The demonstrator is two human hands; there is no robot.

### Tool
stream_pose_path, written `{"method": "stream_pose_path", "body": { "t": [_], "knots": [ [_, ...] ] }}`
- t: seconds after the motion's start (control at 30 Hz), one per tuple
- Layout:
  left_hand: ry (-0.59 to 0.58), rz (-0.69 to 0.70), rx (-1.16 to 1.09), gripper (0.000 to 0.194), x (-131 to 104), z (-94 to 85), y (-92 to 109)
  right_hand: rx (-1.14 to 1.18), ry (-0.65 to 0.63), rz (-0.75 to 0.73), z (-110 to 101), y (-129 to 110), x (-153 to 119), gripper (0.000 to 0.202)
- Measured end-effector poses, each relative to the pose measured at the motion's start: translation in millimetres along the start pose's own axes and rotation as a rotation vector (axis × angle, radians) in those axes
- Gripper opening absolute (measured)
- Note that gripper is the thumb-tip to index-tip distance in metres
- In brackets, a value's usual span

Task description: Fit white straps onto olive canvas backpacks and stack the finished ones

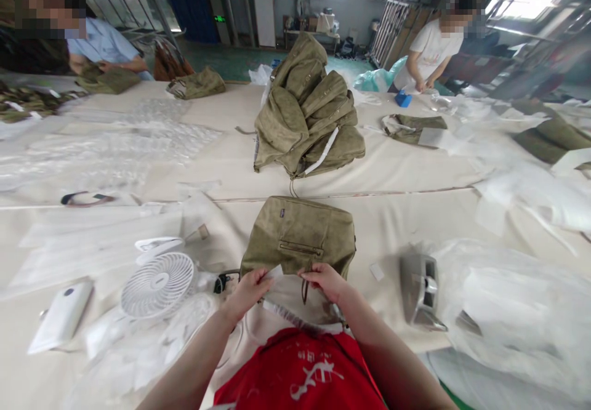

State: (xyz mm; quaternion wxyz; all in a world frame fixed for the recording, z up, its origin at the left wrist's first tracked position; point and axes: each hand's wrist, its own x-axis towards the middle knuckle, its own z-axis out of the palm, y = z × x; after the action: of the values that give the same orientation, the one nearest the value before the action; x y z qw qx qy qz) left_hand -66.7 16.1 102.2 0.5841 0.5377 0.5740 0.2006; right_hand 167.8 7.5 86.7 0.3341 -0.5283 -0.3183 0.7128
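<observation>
In front of me lies an olive-green canvas bag [305, 225] with a zipped pocket and a small dark label. Its near edge is beside my fingers. My left hand [249, 285] is closed in a pinch on a small white paper slip [276, 271] at the bag's lower left. Closed at the near edge of the bag, my right hand [329, 279] pinches a thin brown cord [305, 291] that hangs in a loop below the fingertips. Whether those fingers also grip the fabric, I cannot tell. A whitish lining or strap piece [286, 313] lies between my forearms.
A pile of olive bags [305, 114] stands across the table. On my left are a white fan [159, 285], a white box-shaped device [64, 314] and plastic sheets. To the right sit a metal dispenser [419, 290] and plastic bags [512, 305]. Two people work at the far side.
</observation>
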Motion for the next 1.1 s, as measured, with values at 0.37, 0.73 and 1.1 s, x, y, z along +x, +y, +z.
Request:
{"method": "stream_pose_path", "body": {
  "t": [0.37, 0.73, 1.1],
  "knots": [
    [-0.166, 0.033, 0.051, 0.045, -6, -9.5, -5, 0.667, 0.130, -0.022, 2, -6, 4, 0.026],
    [-0.200, 0.051, 0.079, 0.046, -2, 0.2, 0, 0.583, 0.189, 0.010, 13, 3, 12, 0.030],
    [-0.194, 0.054, 0.242, 0.045, 25, 20.9, -8, 0.430, 0.173, 0.172, 18, 17, 14, 0.024]
  ]
}}
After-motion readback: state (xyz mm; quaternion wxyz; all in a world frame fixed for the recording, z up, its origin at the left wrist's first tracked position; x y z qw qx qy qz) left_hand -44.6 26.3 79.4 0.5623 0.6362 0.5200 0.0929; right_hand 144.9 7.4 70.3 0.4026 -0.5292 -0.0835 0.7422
